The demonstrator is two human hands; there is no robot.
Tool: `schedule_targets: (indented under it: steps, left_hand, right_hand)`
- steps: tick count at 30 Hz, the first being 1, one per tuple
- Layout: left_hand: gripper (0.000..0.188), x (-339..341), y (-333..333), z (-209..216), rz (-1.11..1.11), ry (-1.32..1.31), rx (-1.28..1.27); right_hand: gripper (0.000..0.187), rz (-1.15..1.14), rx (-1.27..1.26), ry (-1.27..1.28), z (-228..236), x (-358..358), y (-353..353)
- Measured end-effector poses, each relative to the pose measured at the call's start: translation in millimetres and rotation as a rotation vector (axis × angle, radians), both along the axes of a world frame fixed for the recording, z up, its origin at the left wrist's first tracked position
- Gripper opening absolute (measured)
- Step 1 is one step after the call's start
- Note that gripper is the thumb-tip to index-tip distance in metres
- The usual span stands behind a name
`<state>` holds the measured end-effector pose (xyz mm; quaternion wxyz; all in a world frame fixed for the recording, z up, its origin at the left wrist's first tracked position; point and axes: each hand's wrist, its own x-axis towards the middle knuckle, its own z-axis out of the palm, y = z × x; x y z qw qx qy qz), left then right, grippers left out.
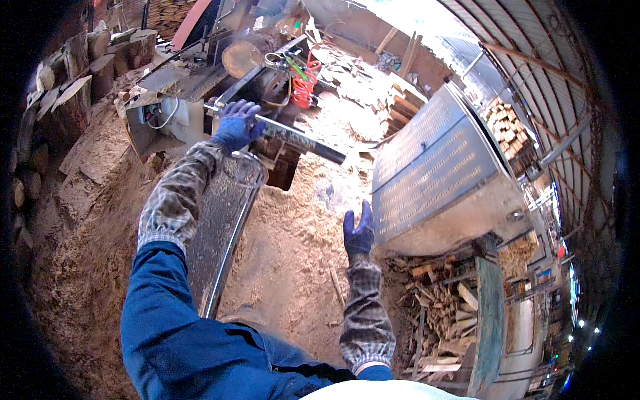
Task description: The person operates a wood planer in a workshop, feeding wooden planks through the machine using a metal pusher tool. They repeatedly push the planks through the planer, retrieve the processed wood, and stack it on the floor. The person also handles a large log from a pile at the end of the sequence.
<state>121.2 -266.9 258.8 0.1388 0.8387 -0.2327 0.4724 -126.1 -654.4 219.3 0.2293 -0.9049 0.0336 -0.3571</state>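
My left hand [237, 127], in a blue-purple glove, reaches forward and is closed over the near-left part of a long metal bar [300, 141] on a machine. Below that hand sits a round handwheel [248, 171], close to my wrist. My right hand [359, 231], gloved alike, hangs with thumb and fingers apart beside a large metal housing with slotted panels [427, 167]; nothing is in it. Checked sleeve covers wrap both forearms. Beyond the bar, a thick log [243, 57] lies with its cut end facing me.
A red coiled hose [304, 88] hangs behind the bar. Along my left runs a metal rail [230, 257]. Sawdust [287, 233] covers the ground. Cut logs [73, 93] stand at far left; scrap wood [443, 310] is heaped at right beside a green board [488, 320].
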Motion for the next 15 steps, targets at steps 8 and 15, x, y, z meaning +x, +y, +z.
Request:
schedule_targets:
  steps: [8, 15]
  left_hand:
    - [0.036, 81.5, -30.2, -6.3, -0.077, 0.284, -0.013]
    - [0.036, 79.5, -33.9, 3.1, -0.190, 0.265, -0.104]
  right_hand:
    - [0.025, 0.115, -0.307, -0.129, 50.7, 208.7, 27.1]
    - [0.021, 0.109, -0.224, -0.115, 41.0, 247.8, 38.7]
